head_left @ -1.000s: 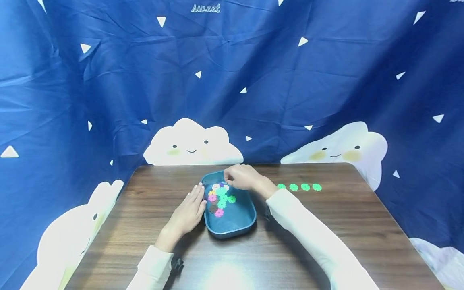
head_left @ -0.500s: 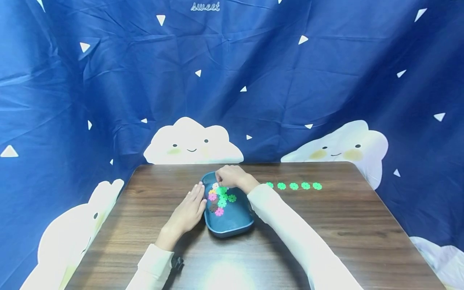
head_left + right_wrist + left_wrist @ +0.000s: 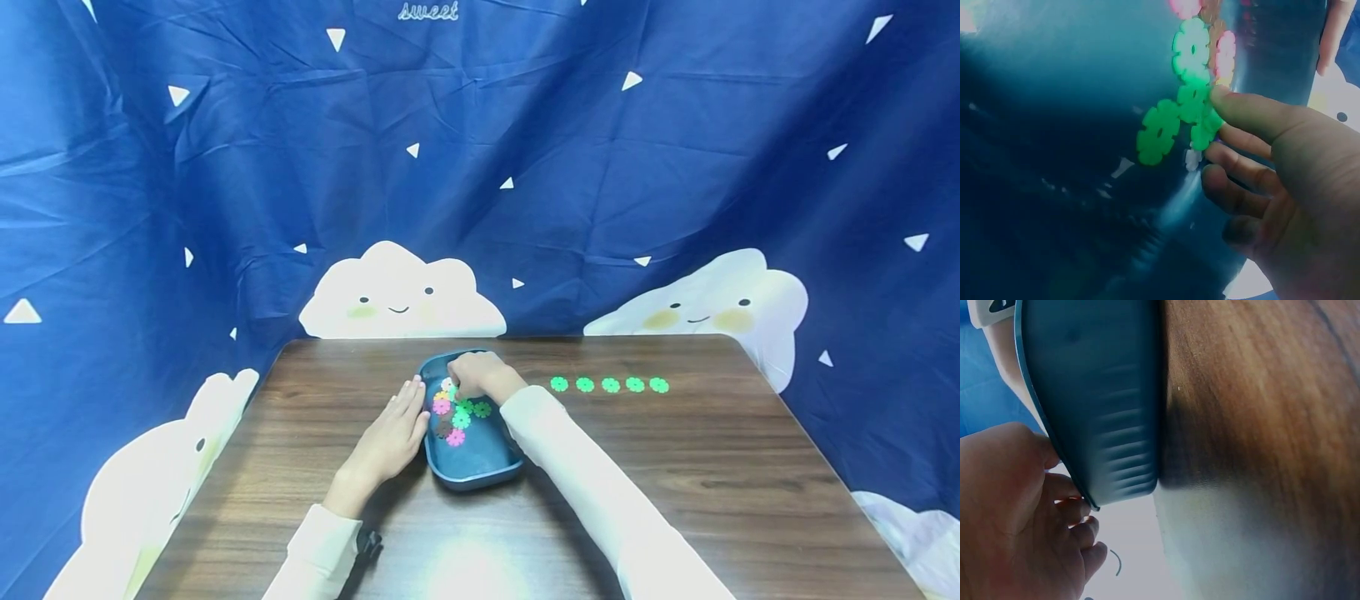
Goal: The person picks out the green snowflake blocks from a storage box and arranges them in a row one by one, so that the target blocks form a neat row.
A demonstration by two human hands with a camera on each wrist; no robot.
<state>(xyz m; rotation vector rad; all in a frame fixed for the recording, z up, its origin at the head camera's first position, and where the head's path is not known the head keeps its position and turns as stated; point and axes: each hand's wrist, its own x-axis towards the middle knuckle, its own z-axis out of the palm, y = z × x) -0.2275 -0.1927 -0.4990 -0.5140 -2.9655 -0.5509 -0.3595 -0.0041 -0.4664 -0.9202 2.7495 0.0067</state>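
Brace tray [image 3: 474, 482] between nine and ten o'clock with straight-fingered left hand [image 3: 386, 437]. Near twelve, lift one green disc [image 3: 1205, 132] with right hand [image 3: 483, 375]; cannot tell whether pinched.

Brown table [image 3: 750, 483] beneath a blue tray [image 3: 480, 460] and five green discs [image 3: 611, 385]

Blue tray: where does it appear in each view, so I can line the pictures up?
Head: the blue tray is below centre, on the table.
Left wrist: the blue tray takes up the upper left, seen from the side.
Right wrist: the blue tray fills most of the picture.
Shared landmark: the left hand beside it, at the right wrist view's top right.
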